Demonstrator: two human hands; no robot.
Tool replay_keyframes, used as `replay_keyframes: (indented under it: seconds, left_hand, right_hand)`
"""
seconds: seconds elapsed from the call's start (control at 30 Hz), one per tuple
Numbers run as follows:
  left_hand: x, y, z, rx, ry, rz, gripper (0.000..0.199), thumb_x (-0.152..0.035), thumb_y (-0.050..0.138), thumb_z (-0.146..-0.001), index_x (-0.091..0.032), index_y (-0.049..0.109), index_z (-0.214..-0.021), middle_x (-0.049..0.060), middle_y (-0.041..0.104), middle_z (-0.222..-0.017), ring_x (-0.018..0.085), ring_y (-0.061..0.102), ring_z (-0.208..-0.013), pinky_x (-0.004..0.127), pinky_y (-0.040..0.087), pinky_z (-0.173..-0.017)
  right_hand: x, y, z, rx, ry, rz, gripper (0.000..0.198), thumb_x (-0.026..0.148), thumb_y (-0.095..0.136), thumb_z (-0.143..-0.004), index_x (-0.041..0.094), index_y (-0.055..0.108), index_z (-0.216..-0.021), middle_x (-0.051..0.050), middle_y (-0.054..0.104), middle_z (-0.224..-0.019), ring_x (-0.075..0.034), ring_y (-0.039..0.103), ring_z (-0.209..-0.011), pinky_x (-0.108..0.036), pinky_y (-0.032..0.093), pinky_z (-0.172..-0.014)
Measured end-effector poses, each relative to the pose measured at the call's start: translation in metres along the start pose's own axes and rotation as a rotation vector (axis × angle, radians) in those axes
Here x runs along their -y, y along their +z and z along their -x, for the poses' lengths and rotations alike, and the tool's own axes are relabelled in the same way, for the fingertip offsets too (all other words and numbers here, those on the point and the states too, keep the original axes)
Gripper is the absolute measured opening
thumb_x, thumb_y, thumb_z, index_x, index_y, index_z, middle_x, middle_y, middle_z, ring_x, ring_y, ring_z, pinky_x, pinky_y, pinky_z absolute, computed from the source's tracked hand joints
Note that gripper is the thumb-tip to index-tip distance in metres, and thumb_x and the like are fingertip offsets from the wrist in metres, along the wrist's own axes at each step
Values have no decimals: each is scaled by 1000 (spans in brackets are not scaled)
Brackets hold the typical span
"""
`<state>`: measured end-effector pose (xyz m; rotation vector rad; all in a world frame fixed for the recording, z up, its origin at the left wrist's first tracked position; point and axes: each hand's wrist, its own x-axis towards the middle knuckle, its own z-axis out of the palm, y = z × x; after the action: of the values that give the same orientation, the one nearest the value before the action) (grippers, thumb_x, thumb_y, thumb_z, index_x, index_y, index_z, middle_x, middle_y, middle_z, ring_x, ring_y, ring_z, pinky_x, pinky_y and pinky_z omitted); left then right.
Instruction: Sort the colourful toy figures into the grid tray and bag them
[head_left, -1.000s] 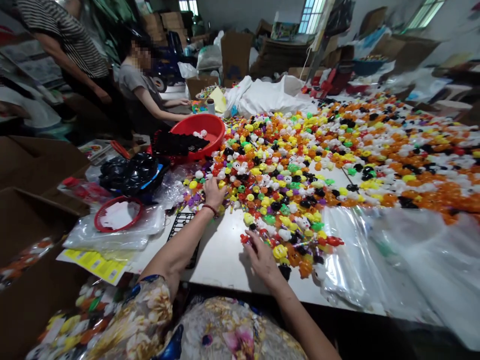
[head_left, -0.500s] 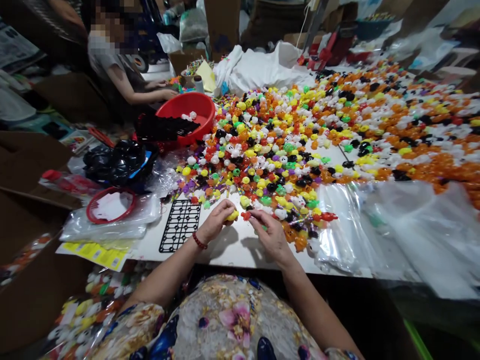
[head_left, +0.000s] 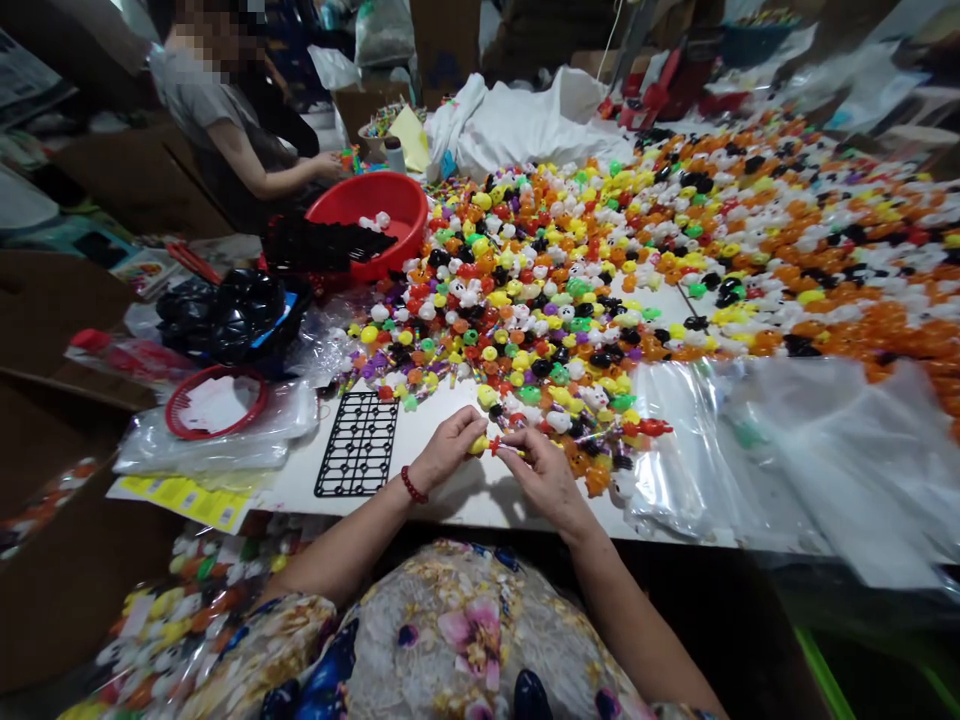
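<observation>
My left hand (head_left: 444, 455), with a dark red bead bracelet (head_left: 412, 486) at its wrist, pinches a small yellow plastic toy figure (head_left: 478, 445). Between the two hands a little red plastic piece (head_left: 495, 446) meets the yellow figure; whether they are joined cannot be made out. My right hand (head_left: 546, 475) is closed at the fingertips on the red piece. Both hands are just above the white tabletop (head_left: 442, 505). A black plastic grid frame (head_left: 356, 445) lies flat to their left. Beyond the fingers spreads a big heap of small coloured toy figures (head_left: 525, 290).
Clear plastic bags (head_left: 682, 450) lie on the right. At left are a red basket (head_left: 262, 408) with white paper, yellow printed sheets (head_left: 184, 502) and a black bag (head_left: 217, 315). A red basin (head_left: 416, 205) stands farther back, near a seated person (head_left: 240, 150).
My hands have come closer together, bringing the red piece against the yellow figure. The view has shifted slightly. The person at the back left has moved a little.
</observation>
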<state>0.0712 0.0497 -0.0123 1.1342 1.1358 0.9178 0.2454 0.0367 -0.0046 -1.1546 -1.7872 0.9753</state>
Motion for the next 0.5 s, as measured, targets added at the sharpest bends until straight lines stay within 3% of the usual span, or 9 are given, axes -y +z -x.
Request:
replay_keyframes:
  seconds: [0.3, 0.4, 0.5]
  left_hand:
    - [10, 12, 2, -111, 27, -322, 41, -55, 51, -84, -21, 39, -63, -6, 41, -58, 11, 39, -58, 25, 33, -56]
    - [8, 11, 1, -49, 21, -293, 41, -58, 44, -89, -22, 46, -71, -5, 45, -61, 12, 42, -59, 27, 35, -58]
    - [2, 2, -9, -104, 40, -256, 36, -53, 39, -94, -22, 51, -80, -3, 53, -69, 13, 46, -60, 27, 39, -61]
  right_hand:
    - [-12, 25, 14, -13, 5, 41, 15, 29, 52, -90, 22, 57, -79, -1, 65, -74, -16, 60, -69, -27, 49, -64]
    - [-22, 14, 12, -43, 21, 66, 15, 33, 51, -92, 22, 59, -85, -2, 68, -79, -18, 63, -72, -29, 51, -65]
    - [-33, -16, 2, -251, -14, 241, 20, 36, 51, -94, 21, 62, -102, -7, 70, -93, -23, 65, -84, -36, 53, -75]
